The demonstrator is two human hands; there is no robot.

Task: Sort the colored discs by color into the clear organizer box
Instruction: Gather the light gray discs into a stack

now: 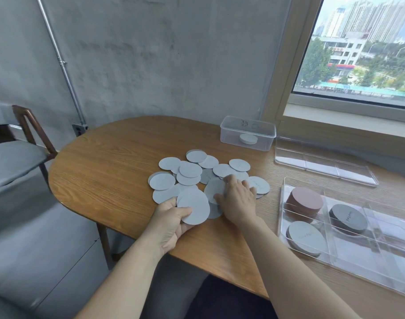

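Now | left hand [171, 218] grips a disc stack [194, 207], lower centre | right hand [237, 200] lies flat, uncurled, on scattered discs [190, 170], mid-frame

Nothing is reading clearly: faint cursive script is running across the dark disc [348, 218] and the grey disc [306, 236] in the clear organizer box [392, 238], small marks are showing on the lidded container [247, 132], and red signs [338, 49] are hanging on buildings outside, all too blurred to read.
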